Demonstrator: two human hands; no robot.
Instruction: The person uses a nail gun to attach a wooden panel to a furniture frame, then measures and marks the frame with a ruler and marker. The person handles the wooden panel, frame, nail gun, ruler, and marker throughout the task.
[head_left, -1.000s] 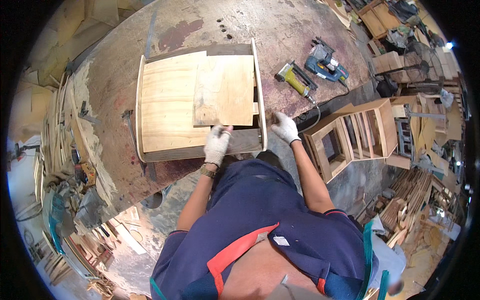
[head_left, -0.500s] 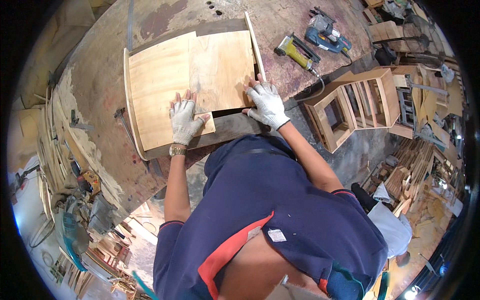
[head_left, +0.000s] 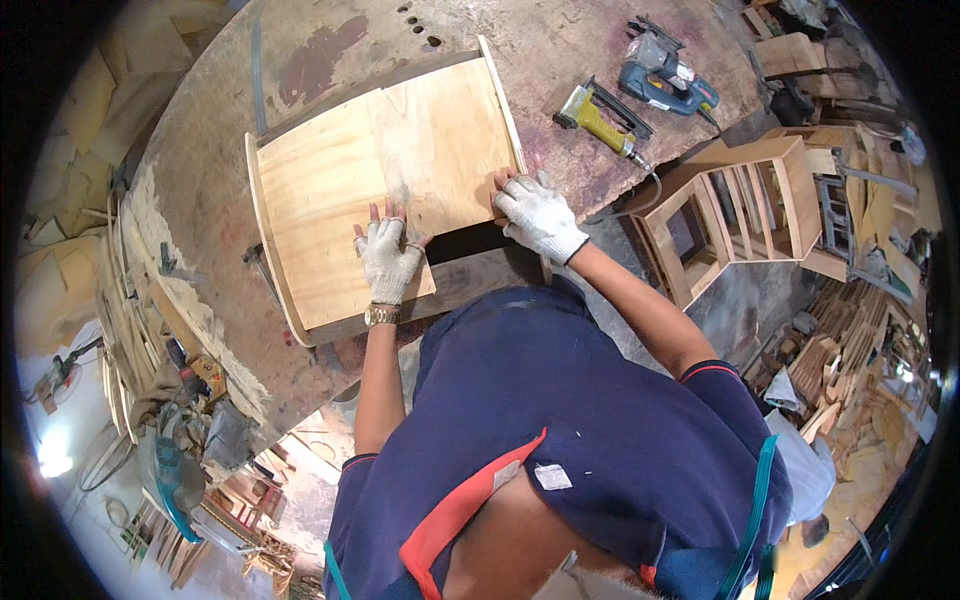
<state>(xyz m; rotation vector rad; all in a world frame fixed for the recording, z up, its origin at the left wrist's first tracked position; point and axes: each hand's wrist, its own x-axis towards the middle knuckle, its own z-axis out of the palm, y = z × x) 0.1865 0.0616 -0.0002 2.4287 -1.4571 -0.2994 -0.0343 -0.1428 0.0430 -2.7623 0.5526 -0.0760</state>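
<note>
A shallow wooden box frame lies on the worktable, with two pale plywood panels across its top. The left panel (head_left: 318,200) reaches further toward me; the right panel (head_left: 450,140) stops short, leaving a dark gap before the near rail (head_left: 490,275). My left hand (head_left: 388,260), in a fingerless white knit glove, rests on the left panel near the seam, fingers spread. My right hand (head_left: 542,218), gloved alike, has its fingers bent round the near right corner of the right panel, beside the raised side strip (head_left: 500,100). The undersides of its fingers are hidden.
A yellow-green air nailer (head_left: 600,122) with a hose and a blue jigsaw (head_left: 665,80) lie on the worktable (head_left: 210,160) at the right. A hammer (head_left: 258,268) sits by the frame's left side. Wooden cabinet frames (head_left: 730,210) stand at the right.
The right panel has slid away from me, widening the dark gap at its near edge. My right hand's fingers have bent in from the side strip to the panel's corner. The view has shifted slightly.
</note>
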